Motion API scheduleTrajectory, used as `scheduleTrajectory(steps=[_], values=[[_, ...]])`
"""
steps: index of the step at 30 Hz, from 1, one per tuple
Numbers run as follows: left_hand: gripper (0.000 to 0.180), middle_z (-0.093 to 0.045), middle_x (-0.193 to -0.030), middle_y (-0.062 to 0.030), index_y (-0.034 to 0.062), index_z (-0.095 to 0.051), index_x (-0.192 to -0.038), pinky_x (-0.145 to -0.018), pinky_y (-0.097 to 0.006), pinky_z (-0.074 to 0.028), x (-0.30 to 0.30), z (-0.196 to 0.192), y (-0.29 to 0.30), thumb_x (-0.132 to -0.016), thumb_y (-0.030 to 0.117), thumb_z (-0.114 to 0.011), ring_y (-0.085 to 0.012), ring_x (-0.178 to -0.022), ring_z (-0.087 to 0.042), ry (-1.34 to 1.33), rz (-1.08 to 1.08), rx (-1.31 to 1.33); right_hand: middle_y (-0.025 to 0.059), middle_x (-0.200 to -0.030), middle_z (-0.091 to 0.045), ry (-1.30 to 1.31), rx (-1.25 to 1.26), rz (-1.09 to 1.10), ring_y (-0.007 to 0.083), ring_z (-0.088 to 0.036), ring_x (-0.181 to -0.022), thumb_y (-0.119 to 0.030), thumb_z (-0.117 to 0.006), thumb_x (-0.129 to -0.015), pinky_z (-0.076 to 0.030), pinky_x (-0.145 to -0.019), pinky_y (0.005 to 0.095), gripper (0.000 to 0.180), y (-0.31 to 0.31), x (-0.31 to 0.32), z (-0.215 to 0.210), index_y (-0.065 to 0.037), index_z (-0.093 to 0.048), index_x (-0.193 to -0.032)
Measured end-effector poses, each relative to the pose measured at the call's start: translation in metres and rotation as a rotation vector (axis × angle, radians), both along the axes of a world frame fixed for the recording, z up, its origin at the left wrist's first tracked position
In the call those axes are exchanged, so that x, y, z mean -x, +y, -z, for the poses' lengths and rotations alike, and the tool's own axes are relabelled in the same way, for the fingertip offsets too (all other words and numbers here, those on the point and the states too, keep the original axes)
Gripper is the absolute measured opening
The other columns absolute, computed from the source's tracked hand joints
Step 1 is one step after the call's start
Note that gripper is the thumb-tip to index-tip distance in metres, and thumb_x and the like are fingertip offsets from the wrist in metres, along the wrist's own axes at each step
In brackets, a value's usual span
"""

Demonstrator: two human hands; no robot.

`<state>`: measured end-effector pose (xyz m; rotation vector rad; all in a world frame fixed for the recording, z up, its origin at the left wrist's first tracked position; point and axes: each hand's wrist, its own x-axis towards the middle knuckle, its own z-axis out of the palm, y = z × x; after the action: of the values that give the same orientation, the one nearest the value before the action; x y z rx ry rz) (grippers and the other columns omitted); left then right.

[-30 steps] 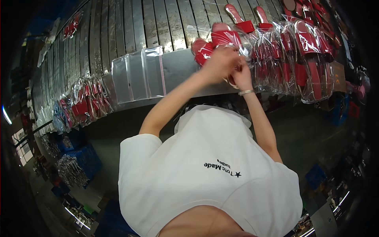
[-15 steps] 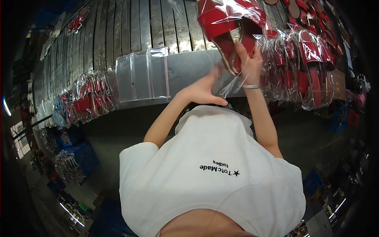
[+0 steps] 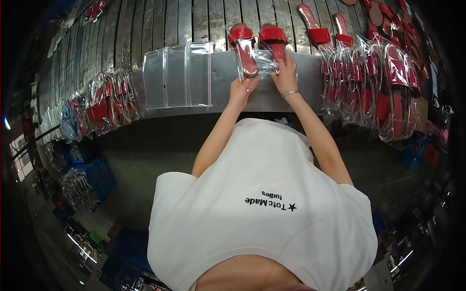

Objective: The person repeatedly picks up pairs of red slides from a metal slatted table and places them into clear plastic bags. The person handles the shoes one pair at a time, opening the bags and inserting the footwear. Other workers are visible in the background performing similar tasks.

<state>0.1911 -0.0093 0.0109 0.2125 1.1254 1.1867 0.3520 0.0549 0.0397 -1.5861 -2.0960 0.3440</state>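
Observation:
Two red slide sandals lie side by side in clear plastic at the edge of the work surface, the left sandal [image 3: 247, 60] and the right sandal [image 3: 277, 44], toes pointing away from me. Crinkled clear plastic bag film [image 3: 263, 62] shows between them. My left hand [image 3: 242, 92] is closed at the heel end of the left sandal, pinching the film there. Fingers of my right hand [image 3: 286, 76] are wrapped over the heel of the right sandal and its film. Flat clear bags [image 3: 187, 77] lie to the left of my hands.
Behind the grey metal ledge [image 3: 223, 94] runs a slatted conveyor [image 3: 138, 29]. Two loose red sandals [image 3: 318, 35] rest on it at far right. Bagged red sandals stand in a row [image 3: 361, 80] on the right and a cluster [image 3: 109, 99] on the left. Blue crates [image 3: 97, 174] sit lower left.
The red sandals came down from a raised, close position onto the ledge. My left hand moved from the loose film to the left sandal's heel; my right hand lowered with them.

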Motion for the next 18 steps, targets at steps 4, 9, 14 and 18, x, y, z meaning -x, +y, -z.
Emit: scheduleTrajectory(steps=[4, 9, 14, 18], values=[[0.022, -0.065, -0.09, -0.0137, -0.0069, -0.054, -0.105, -0.071, -0.028, -0.055, 0.022, -0.007, -0.03, -0.094, 0.01, -0.045, -0.0218, -0.082, -0.066, 0.215, 0.208, 0.182, 0.0109, -0.107, -0.058, -0.19, 0.15, -0.206, 0.0305, -0.056, -0.096, -0.017, -0.07, -0.07, -0.041, -0.087, 0.0396, 0.021, -0.031, 0.023, -0.023, -0.009, -0.062, -0.088], [0.028, -0.066, -0.087, -0.0164, -0.0088, -0.058, -0.099, -0.063, -0.028, -0.056, 0.035, -0.021, -0.036, -0.095, 0.014, -0.042, -0.0227, -0.076, -0.067, 0.456, 0.225, 0.066, 0.0114, -0.09, -0.06, -0.051, 0.381, -0.619, 0.0287, -0.058, -0.087, -0.014, -0.066, -0.073, -0.042, -0.08, 0.0388, 0.012, -0.048, 0.057, -0.014, -0.007, -0.061, -0.081], [0.028, -0.066, -0.083, -0.0135, -0.0084, -0.062, -0.093, -0.06, -0.027, -0.054, 0.047, -0.021, -0.044, -0.092, 0.013, -0.045, -0.0183, -0.071, -0.066, 0.326, 0.049, 0.154, 0.0117, -0.083, -0.058, -0.018, 0.554, -0.424, 0.0292, -0.056, -0.083, -0.017, -0.064, -0.078, -0.042, -0.078, 0.0393, 0.015, -0.075, 0.008, -0.03, -0.004, -0.059, -0.084], [0.026, -0.066, -0.084, -0.0135, -0.008, -0.062, -0.092, -0.062, -0.026, -0.054, 0.04, -0.02, -0.036, -0.092, 0.012, -0.046, -0.0174, -0.071, -0.065, 0.446, 0.092, 0.067, 0.0105, -0.081, -0.057, 0.11, 0.375, -0.334, 0.0299, -0.056, -0.08, -0.019, -0.064, -0.077, -0.042, -0.076, 0.0404, 0.016, -0.054, 0.07, -0.019, -0.004, -0.059, -0.083]])
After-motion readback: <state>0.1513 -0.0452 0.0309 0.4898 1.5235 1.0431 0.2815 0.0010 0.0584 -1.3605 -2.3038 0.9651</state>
